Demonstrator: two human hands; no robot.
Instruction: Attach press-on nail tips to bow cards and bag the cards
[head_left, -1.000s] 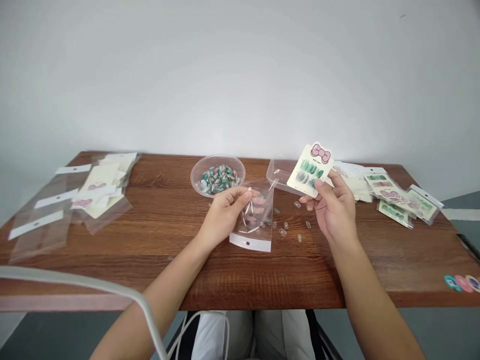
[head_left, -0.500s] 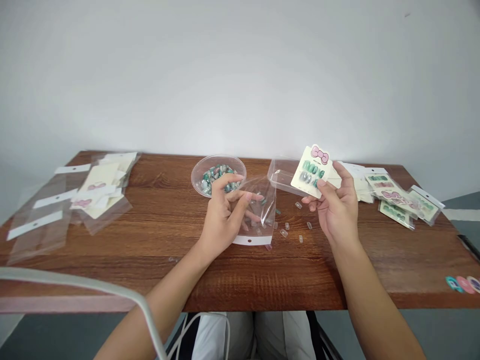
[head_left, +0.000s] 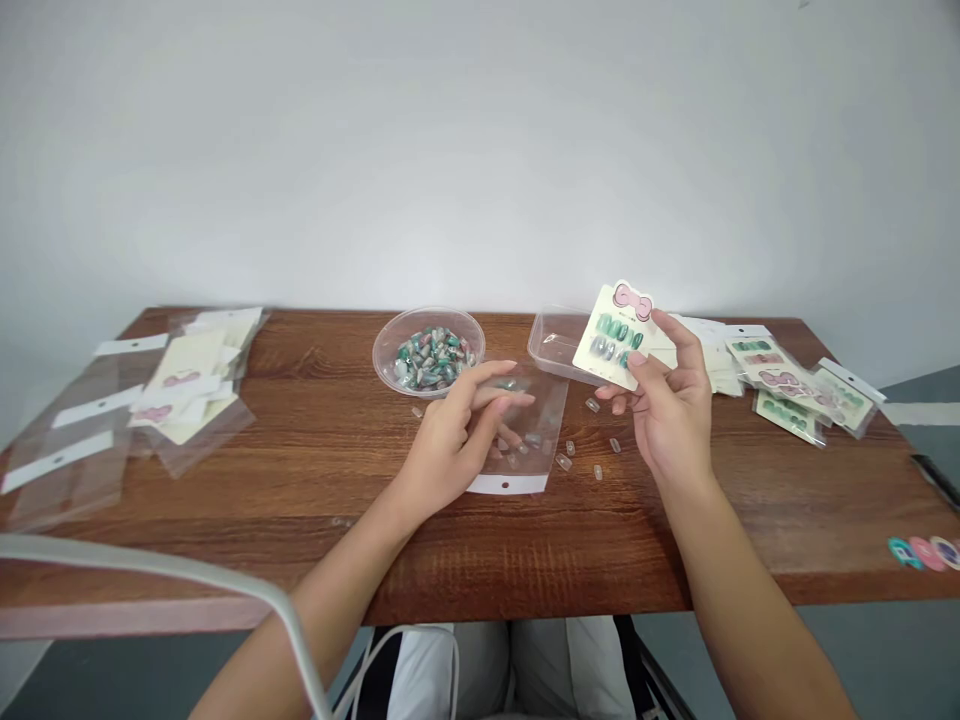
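Observation:
My right hand [head_left: 671, 410] pinches a cream card [head_left: 589, 358] between thumb and fingers. The card has a pink bow at its top and two rows of green and silvery press-on nails, and its face is tilted toward me. Over a clear plastic bag [head_left: 551, 425] with a white header strip, my left hand [head_left: 454, 435] hovers with thumb and fingers apart; I see nothing held in it. The bag lies flat on the table, partly hidden by that hand. Just behind stands a round clear tub [head_left: 382, 360] of loose green, grey and pinkish press-on nails [head_left: 435, 358].
A clear rectangular tray [head_left: 553, 345] sits behind the card. Loose clear nail pieces [head_left: 564, 462] dot the wood. Packed nail cards [head_left: 787, 385] lie at right, near round stickers [head_left: 926, 553]. Bags with cards [head_left: 180, 370] lie at left. A white cable [head_left: 165, 562] crosses the lower left.
The clear bag has gone from partly raised to flat beneath my left hand. The card in my right hand has shifted slightly up and left. The whole view has tilted a little.

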